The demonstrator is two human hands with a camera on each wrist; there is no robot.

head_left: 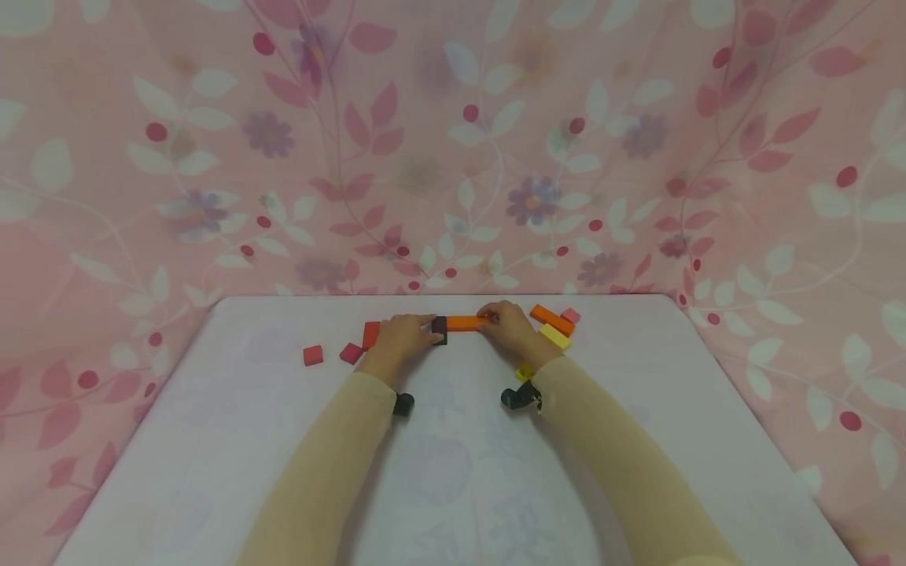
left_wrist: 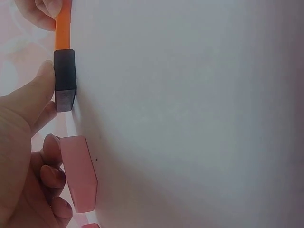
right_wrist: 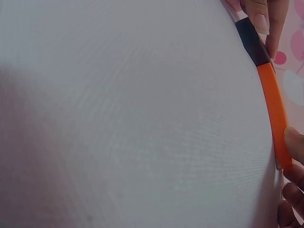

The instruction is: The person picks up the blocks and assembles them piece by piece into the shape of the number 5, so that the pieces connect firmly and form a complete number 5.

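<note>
Near the table's far edge, my left hand (head_left: 405, 336) pinches a black block (head_left: 440, 331) between thumb and finger. My right hand (head_left: 511, 324) grips the right end of a long orange block (head_left: 463, 323). The orange block's other end meets the black block, so the two lie in line, also visible in the right wrist view as the black block (right_wrist: 252, 42) and orange block (right_wrist: 274, 114). Beside the curled lower fingers of the left hand stands a reddish block (left_wrist: 78, 173); in the head view this red block (head_left: 371, 335) is partly hidden by that hand.
Left of the hands lie a red cube (head_left: 313, 355) and a darker red block (head_left: 351, 353). On the right are another orange block (head_left: 552, 320), a pink block (head_left: 570, 315), a yellow block (head_left: 554, 336) and a small yellow piece (head_left: 524, 372). Floral cloth (head_left: 425, 157) hangs behind the white table (head_left: 439, 487).
</note>
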